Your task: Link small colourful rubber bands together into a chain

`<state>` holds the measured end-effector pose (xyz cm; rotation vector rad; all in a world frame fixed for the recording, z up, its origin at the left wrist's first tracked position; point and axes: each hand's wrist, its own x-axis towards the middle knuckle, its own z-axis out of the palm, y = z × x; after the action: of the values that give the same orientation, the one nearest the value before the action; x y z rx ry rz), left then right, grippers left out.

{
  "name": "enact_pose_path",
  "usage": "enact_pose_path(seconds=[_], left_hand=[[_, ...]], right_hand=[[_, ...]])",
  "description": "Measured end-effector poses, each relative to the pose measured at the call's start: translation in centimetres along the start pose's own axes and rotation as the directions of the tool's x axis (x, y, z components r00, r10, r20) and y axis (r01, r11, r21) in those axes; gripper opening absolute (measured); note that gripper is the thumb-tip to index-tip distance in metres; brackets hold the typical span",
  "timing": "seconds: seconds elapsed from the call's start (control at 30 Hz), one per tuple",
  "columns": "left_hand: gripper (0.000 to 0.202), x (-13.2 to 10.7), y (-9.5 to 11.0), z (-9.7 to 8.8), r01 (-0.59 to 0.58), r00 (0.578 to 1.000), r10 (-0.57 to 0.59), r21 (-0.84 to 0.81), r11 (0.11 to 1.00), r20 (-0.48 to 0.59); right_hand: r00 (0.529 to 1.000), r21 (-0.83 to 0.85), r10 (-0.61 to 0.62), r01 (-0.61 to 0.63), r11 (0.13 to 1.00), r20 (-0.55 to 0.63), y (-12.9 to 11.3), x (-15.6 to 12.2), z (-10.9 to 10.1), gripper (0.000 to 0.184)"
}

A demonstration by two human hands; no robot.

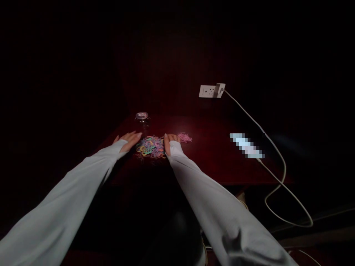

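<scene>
Multicoloured bands (152,148): 1 loose pile, centre of the frame, on dark red worktop (213,162). Hands: 2, mine, set apart about the pile. Left hand (129,140): at its left edge, fingers extended. Right hand (171,142): at its right edge; whether it grips any, I cannot tell. Pink bands (186,137): 1 smaller heap, just right of my right hand. Lidded jar (142,116): 1, left of centre, above the pile. White wall socket (208,91): 1, upper right of centre.

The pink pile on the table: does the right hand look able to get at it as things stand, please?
Most likely yes: the pink pile lies close beside the right hand, and no other thing shows between them on the table.
</scene>
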<state>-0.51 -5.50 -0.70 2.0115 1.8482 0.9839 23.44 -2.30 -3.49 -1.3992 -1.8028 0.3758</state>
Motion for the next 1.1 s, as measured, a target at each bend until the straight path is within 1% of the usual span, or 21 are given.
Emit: enact_pose_path(seconds=[0.03, 0.1, 0.17, 0.23, 0.3, 0.37, 0.4, 0.43, 0.47, 0.5, 0.53, 0.6, 0.67, 0.77, 0.83, 0.9, 0.97, 1.03, 1.1], left_hand=[[0.084, -1.4, 0.0, 0.1, 0.051, 0.998, -0.055, 0.124, 0.991, 0.026], [0.087, -3.9, 0.4, 0.7, 0.104, 0.989, -0.127, 0.274, 0.956, 0.069], [0.089, -5.5, 1.0, 1.6, 0.113, 0.985, -0.151, 0.34, 0.934, 0.087], [0.09, -6.0, 1.6, 2.7, 0.078, 0.987, -0.125, 0.377, 0.923, 0.103], [0.09, -5.6, 1.9, 3.9, 0.032, 0.993, -0.072, 0.374, 0.927, 0.093], [0.086, -4.7, 2.2, 5.0, -0.051, 0.996, 0.022, 0.343, 0.938, 0.088], [0.083, -4.2, 2.3, 5.5, -0.093, 0.994, 0.071, 0.321, 0.943, 0.079], [0.082, -3.7, 2.4, 6.0, -0.119, 0.993, 0.106, 0.295, 0.948, 0.061], [0.08, -3.3, 2.6, 6.5, -0.123, 0.992, 0.119, 0.27, 0.955, 0.031], [0.077, -2.9, 2.7, 6.9, -0.111, 0.993, 0.117, 0.246, 0.963, -0.009], [0.074, -2.6, 2.8, 7.2, -0.097, 0.992, 0.111, 0.222, 0.97, -0.053], [0.07, -2.3, 3.0, 7.5, -0.085, 0.985, 0.11, 0.173, 0.981, -0.136], [0.068, -2.1, 2.9, 7.5, -0.086, 0.976, 0.109, 0.131, 0.988, -0.186], [0.065, -1.7, 2.3, 7.6, -0.078, 0.978, 0.095, 0.097, 0.992, -0.186], [0.065, -1.4, 1.8, 8.1, -0.073, 0.982, 0.088, 0.098, 0.993, -0.167], [0.064, -1.1, 1.2, 8.9, -0.102, 0.972, 0.121, 0.104, 0.989, -0.203], [0.062, -1.0, 0.9, 9.8, -0.139, 0.961, 0.162, 0.116, 0.983, -0.226], [0.06, -1.0, 0.8, 10.4, -0.137, 0.953, 0.171, 0.15, 0.979, -0.25], [0.059, -1.2, 1.0, 10.6, -0.119, 0.949, 0.168, 0.189, 0.975, -0.268]], right_hand=[[1.0, -0.027, -0.013, 0.013, 1.0, 0.021, -0.2, -0.5, -0.3, 0.036], [0.999, -0.062, -0.009, 0.012, 0.998, 0.036, -0.4, -1.7, -0.8, 0.035], [1.0, -0.09, 0.013, -0.012, 0.996, 0.004, -0.4, -3.1, -1.0, 0.038], [1.0, -0.103, -0.007, 0.005, 0.995, -0.024, -0.2, -4.6, -0.7, 0.046], [0.997, -0.101, -0.061, 0.057, 0.993, -0.038, -0.1, -5.9, -0.4, 0.052], [0.995, -0.131, -0.083, 0.075, 0.988, -0.059, -0.2, -6.8, -0.3, 0.058], [0.995, -0.155, -0.095, 0.088, 0.984, -0.039, -0.4, -7.1, -0.4, 0.063], [0.994, -0.173, -0.11, 0.109, 0.979, 0.005, -0.7, -7.3, -0.5, 0.069], [0.992, -0.188, -0.12, 0.126, 0.974, 0.044, -0.9, -7.4, -0.7, 0.076], [0.991, -0.198, -0.124, 0.133, 0.971, 0.059, -1.2, -7.6, -0.9, 0.082], [0.992, -0.204, -0.125, 0.129, 0.971, 0.035, -1.4, -7.7, -1.2, 0.086], [0.987, -0.197, -0.155, 0.145, 0.97, -0.036, -1.7, -7.9, -1.5, 0.088], [0.983, -0.197, -0.176, 0.163, 0.967, -0.049, -1.6, -8.1, -1.8, 0.09], [0.991, -0.207, -0.133, 0.131, 0.97, 0.005, -1.3, -7.8, -2.1, 0.101], [0.991, -0.208, -0.109, 0.123, 0.97, 0.075, -0.9, -7.4, -2.2, 0.107], [0.991, -0.208, -0.109, 0.123, 0.97, 0.08, -0.6, -7.1, -2.2, 0.107], [0.991, -0.211, -0.117, 0.129, 0.969, 0.071, -0.4, -7.1, -2.0, 0.103], [0.991, -0.214, -0.133, 0.127, 0.969, -0.012, -0.2, -7.4, -1.7, 0.095], [0.986, -0.219, -0.154, 0.138, 0.966, -0.058, 0.0, -7.8, -1.5, 0.09]])
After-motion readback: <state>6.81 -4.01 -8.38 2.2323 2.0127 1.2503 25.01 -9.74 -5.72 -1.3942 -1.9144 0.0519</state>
